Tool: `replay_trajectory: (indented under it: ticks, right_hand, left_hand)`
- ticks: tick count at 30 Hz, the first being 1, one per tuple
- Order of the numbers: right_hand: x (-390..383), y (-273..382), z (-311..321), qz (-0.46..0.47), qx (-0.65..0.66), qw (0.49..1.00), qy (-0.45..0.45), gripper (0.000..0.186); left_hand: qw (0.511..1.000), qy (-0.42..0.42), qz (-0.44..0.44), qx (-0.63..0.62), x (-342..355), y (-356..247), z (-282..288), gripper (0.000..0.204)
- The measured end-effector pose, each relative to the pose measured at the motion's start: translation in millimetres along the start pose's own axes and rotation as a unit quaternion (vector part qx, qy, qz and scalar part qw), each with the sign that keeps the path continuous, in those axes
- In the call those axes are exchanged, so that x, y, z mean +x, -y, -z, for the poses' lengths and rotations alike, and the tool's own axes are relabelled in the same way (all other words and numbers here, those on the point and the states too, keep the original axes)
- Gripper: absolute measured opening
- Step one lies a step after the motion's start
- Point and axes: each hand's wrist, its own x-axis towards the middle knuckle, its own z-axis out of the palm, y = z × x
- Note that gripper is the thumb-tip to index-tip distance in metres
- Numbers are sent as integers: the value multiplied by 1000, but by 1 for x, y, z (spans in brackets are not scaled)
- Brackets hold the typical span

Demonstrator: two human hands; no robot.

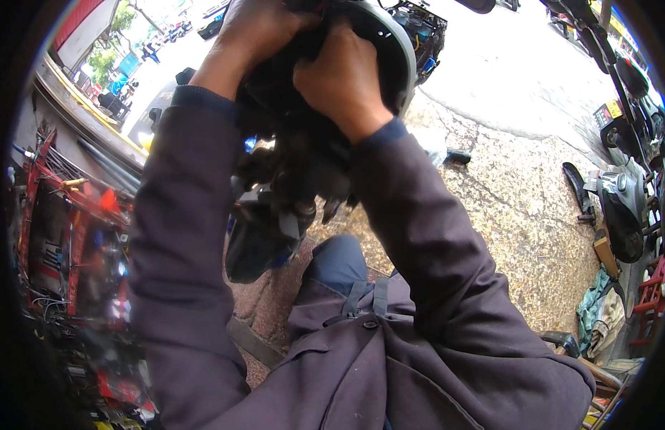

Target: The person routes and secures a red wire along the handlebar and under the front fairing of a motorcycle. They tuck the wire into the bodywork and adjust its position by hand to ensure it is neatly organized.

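Both my arms, in dark purple-grey sleeves, reach up to the front of a black scooter. My left hand [253, 32] grips the dark body panel [289, 165] near its top. Close beside it, my right hand [343, 79] clutches the same black part, just under the round grey headlight housing [390, 43]. Black plastic parts and cables hang down between my forearms. My knee in blue trousers [337, 261] shows below them.
A red tool cabinet [67, 236] with tools stands at the left. Rough gravel pavement [519, 215] spreads to the right, with a small black part [458, 155] lying on it. Parked scooters [623, 208], a red stool [651, 297] and rags [597, 308] line the right edge.
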Motion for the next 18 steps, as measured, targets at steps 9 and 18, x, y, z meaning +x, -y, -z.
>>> replay_trajectory:
  ticks: [9,18]
  right_hand:
    - [1,-8,-7,54,41,995,-70,21]
    - [-10,1,17,75,56,993,-72,19]
  left_hand:
    - [982,-12,12,-187,-1,3,-8,34]
    - [980,1,-5,-198,-2,1,-12,41]
